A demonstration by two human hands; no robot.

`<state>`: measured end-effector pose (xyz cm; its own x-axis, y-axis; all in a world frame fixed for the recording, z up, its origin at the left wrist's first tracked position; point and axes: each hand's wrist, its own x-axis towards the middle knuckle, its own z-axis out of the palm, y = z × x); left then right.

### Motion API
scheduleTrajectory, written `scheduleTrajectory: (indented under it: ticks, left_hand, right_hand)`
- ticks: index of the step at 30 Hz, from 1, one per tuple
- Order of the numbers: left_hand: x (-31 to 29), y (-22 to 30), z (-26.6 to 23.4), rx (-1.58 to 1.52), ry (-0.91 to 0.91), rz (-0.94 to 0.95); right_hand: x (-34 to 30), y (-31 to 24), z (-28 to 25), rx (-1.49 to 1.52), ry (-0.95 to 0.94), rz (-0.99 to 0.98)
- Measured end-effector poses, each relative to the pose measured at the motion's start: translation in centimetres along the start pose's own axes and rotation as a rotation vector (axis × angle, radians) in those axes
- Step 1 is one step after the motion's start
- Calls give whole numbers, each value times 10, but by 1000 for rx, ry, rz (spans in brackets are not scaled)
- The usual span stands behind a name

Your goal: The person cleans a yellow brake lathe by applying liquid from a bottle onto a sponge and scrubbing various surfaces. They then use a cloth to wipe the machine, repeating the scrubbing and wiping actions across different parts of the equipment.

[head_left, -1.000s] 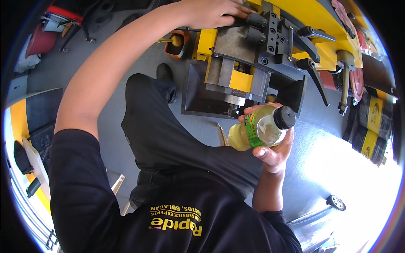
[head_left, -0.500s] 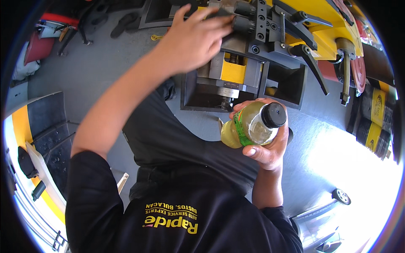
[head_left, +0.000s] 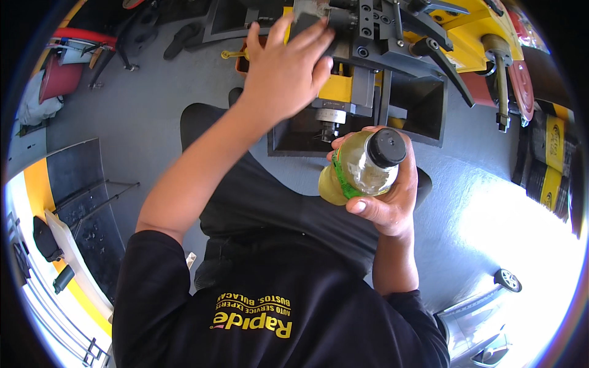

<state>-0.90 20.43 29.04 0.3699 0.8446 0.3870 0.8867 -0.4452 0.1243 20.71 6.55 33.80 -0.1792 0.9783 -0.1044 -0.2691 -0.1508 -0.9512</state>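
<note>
My right hand is wrapped round a clear plastic bottle with a black cap, a green label and yellowish liquid inside. The bottle leans, its cap toward me. Up and to the left, my left hand reaches over a black and yellow machine with its fingers spread. Its fingertips lie over or just above a dark flat piece; whether they touch it I cannot tell. Below that hand, a silver graduated collar projects from the machine toward me.
Black lever handles stick out from the machine's right side. A dark open tray sits under it. On the floor at the far left are a yellow wrench and a red bucket. A car stands at the lower right.
My left hand has shifted slightly left and down, away from the black cylindrical parts, its fingers spreading. My right hand has raised the bottle a little, up and left.
</note>
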Motion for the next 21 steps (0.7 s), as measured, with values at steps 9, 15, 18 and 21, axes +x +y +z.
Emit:
scheduleTrajectory:
  ticks: [9,15,18,21]
  left_hand:
    - [-17,21,-2,-49,29,9]
    - [-4,30,1,-38,8,-34]
    - [-25,29,4,-70,72,1]
    - [0,8,17,10,70,-8]
  right_hand:
    - [2,-7,4,-25,24,-25]
    - [5,-6,14,4,29,15]
    - [-1,-3,12,37,-5,-8]
    - [0,-5,15,24,-14,26]
